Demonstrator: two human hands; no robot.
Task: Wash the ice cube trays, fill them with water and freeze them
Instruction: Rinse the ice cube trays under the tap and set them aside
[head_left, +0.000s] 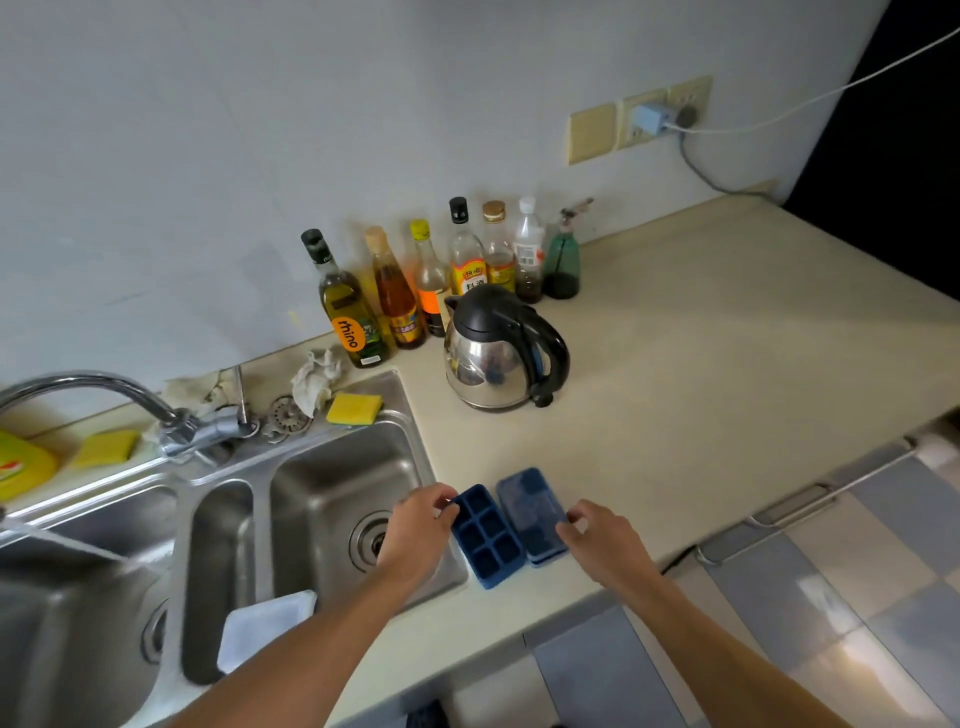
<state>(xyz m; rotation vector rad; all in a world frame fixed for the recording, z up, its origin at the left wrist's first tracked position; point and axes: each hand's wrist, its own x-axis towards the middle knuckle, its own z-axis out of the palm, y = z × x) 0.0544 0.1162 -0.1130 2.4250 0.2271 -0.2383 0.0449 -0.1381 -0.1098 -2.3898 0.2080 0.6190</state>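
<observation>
Step in hand: start of the wash phase, trays on the worktop (701, 389), neither in the water yet.

Two blue ice cube trays sit side by side, touching or nearly so, on the worktop's near edge just right of the sink (322, 499). The open tray (485, 538) shows six bare compartments. The lidded tray (532, 512) has a translucent cover on top. Compartments look empty, though the blur makes that uncertain.

The left hand (415, 530) has its fingers curled over the open tray's far-left rim in a narrow pinch. The right hand (597, 540) pinches the right edge of the lidded tray, thumb and fingers close together at the cover's rim. Both trays rest flat, not lifted.

A pale loose lid (267, 631) leans in the near sink basin, probably the open tray's cover. The faucet (104, 389) points left, away from the right basin. A yellow sponge (354, 408) lies on the back rim of the sink. A kettle (498, 353) and a row of bottles (415, 291) stand further back, well apart from the trays.

Next move, as a judgement: peel the cover off the lidded tray, with the right hand lifting the edge while the base is held down. Then carry both trays left into the basin and bring the faucet and sponge into play. The tray looks soft and will likely flex, so it needs a firm grip at the rim.
</observation>
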